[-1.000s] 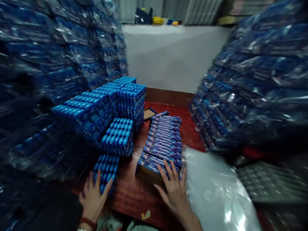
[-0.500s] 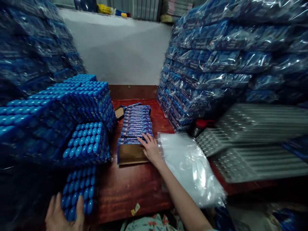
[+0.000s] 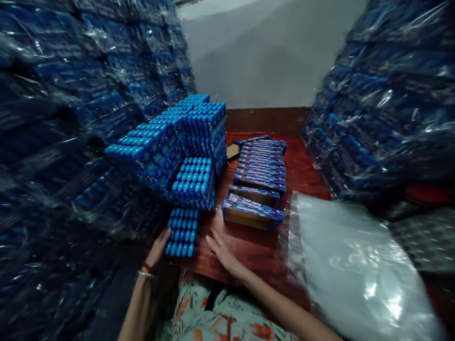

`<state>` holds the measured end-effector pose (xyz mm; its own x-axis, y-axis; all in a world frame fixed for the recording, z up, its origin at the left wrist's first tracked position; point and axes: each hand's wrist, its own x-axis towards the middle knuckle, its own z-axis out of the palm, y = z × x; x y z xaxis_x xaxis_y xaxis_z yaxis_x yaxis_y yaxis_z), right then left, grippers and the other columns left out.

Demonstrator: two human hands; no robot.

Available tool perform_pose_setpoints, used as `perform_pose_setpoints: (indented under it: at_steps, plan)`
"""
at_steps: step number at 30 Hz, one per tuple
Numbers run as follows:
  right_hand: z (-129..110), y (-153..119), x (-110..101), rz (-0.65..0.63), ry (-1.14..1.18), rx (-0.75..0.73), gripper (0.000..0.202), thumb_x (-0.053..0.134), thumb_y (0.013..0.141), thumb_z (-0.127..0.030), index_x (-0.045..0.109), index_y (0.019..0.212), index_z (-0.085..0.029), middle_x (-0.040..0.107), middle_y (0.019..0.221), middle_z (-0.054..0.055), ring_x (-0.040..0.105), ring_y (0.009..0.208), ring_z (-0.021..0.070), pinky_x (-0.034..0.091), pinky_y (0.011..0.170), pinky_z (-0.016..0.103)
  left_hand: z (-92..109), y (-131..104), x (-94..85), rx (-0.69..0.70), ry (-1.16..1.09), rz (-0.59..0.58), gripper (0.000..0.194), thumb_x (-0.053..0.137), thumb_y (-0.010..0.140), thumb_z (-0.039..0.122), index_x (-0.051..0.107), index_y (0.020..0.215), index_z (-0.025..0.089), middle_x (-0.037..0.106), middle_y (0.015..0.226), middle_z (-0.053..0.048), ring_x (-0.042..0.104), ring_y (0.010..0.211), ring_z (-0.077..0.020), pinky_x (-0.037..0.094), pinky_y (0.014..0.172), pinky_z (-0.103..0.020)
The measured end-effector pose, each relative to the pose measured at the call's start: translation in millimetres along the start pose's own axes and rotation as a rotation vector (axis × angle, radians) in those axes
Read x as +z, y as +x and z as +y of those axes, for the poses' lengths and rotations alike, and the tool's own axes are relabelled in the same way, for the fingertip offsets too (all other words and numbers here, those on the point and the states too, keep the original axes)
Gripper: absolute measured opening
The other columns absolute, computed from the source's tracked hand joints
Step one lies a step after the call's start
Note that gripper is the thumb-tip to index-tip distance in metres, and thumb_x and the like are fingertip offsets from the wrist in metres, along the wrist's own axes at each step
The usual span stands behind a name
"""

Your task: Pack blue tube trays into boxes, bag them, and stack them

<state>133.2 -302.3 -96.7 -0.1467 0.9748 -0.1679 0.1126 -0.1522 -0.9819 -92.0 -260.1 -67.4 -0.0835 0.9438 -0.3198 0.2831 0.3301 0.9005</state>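
Note:
A small block of blue-capped bottles, set in tight rows, sits at the table's near left. My left hand lies against its left side, fingers stretched out. On the other side, my right hand hovers with fingers apart and holds nothing; a gap separates it from the block. Just beyond my right hand stands an open printed carton, its hollow inside showing. Behind that carton runs a row of similar purple-blue cartons packed close together.
Taller stacks of blue-capped bottles rise behind the small block. Clear plastic bags lie flat at right. Plastic-wrapped packs tower on the left and right. A grey tray is at the right edge.
The view has swung left. My right hand has left the cartons and come back toward the small bottle block. The nearest cartons now stand apart from the row.

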Motion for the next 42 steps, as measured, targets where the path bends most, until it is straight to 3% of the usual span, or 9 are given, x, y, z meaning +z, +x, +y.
perform_pose_setpoints:
  at_steps: [3,7,13,19,23,28,36,38,42]
  plan:
    - [-1.2,10.7,16.2,-0.052,-0.004,-0.042,0.056,0.050,0.087,-0.045,0.043,0.136,-0.021,0.050,0.137,0.010,0.049,0.123,0.0240,0.044,0.099,0.045,-1.3,-15.3,14.5,-0.016,0.008,0.029,0.078,0.058,0.074,0.063,0.047,0.127,0.007,0.051,0.134,-0.018,0.048,0.125,-0.0280,0.037,0.108,-0.039]
    - [-21.4,-18.6,-14.6,-0.030,-0.328,-0.237,0.044,0.055,0.083,-0.029,0.054,0.127,-0.022,0.062,0.122,0.006,0.056,0.112,0.0234,0.044,0.099,0.041,-18.0,-52.7,40.7,-0.044,0.010,0.108,0.057,0.047,0.088,0.048,0.040,0.133,0.014,0.050,0.136,-0.012,0.049,0.125,-0.0247,0.044,0.102,-0.038]
    - [-46.8,-37.7,-122.6,0.593,-1.202,-0.492,0.041,0.042,0.090,-0.015,0.052,0.129,-0.023,0.056,0.124,0.011,0.045,0.116,0.0273,0.032,0.096,0.045,-29.2,-78.4,83.6,-0.041,0.043,0.061,0.054,0.042,0.091,0.044,0.032,0.138,0.019,0.048,0.137,-0.011,0.047,0.127,-0.0232,0.043,0.104,-0.039]
    - [-78.9,33.4,-162.2,0.320,-1.610,-0.587,0.028,0.036,0.094,-0.014,0.060,0.108,-0.017,0.063,0.099,0.010,0.050,0.091,0.0222,0.032,0.074,0.034,-22.4,-58.6,108.4,0.061,-0.030,0.019,0.072,0.054,0.081,0.057,0.036,0.136,0.015,0.040,0.143,-0.014,0.039,0.132,-0.0267,0.031,0.112,-0.040]
    - [-98.4,58.1,-169.0,0.311,-1.656,-0.586,0.022,0.039,0.092,-0.012,0.061,0.093,-0.015,0.062,0.087,0.010,0.049,0.082,0.0216,0.029,0.070,0.032,-23.8,-55.8,110.1,0.083,-0.135,0.058,0.080,0.058,0.074,0.065,0.039,0.135,0.017,0.037,0.145,-0.013,0.033,0.136,-0.0281,0.023,0.115,-0.041]
    - [-110.5,42.7,-186.8,0.463,-1.601,-0.499,0.023,0.040,0.086,-0.007,0.060,0.093,-0.014,0.064,0.077,0.008,0.052,0.074,0.0198,0.027,0.076,0.032,-24.5,-56.1,107.2,0.017,-0.161,0.072,0.075,0.056,0.078,0.061,0.037,0.136,0.018,0.034,0.147,-0.012,0.025,0.140,-0.0264,0.017,0.117,-0.042]
    - [-126.5,-3.0,-222.1,0.920,-1.100,-0.168,0.032,0.028,0.093,-0.028,0.051,0.106,-0.012,0.062,0.072,0.009,0.055,0.064,0.0231,0.031,0.059,0.031,-14.9,-46.0,105.4,0.090,-0.114,0.000,0.076,0.062,0.073,0.060,0.042,0.132,0.017,0.043,0.140,-0.014,0.037,0.133,-0.0288,0.024,0.114,-0.044]
    - [-126.8,-21.7,-232.7,0.854,-1.010,-0.126,0.030,0.029,0.092,-0.032,0.050,0.107,-0.015,0.062,0.076,0.008,0.056,0.065,0.0229,0.032,0.058,0.030,-13.1,-45.8,105.2,0.096,-0.102,0.008,0.075,0.062,0.073,0.060,0.042,0.132,0.018,0.043,0.141,-0.014,0.037,0.133,-0.0285,0.024,0.114,-0.044]
    - [-103.9,-79.3,-230.7,0.213,-1.072,0.137,0.025,0.034,0.092,-0.034,0.054,0.097,-0.021,0.065,0.081,0.006,0.061,0.071,0.0205,0.036,0.062,0.027,-9.5,-48.4,104.2,0.067,-0.098,0.029,0.082,0.063,0.071,0.061,0.038,0.135,0.017,0.045,0.139,-0.014,0.036,0.134,-0.0275,0.024,0.114,-0.041]
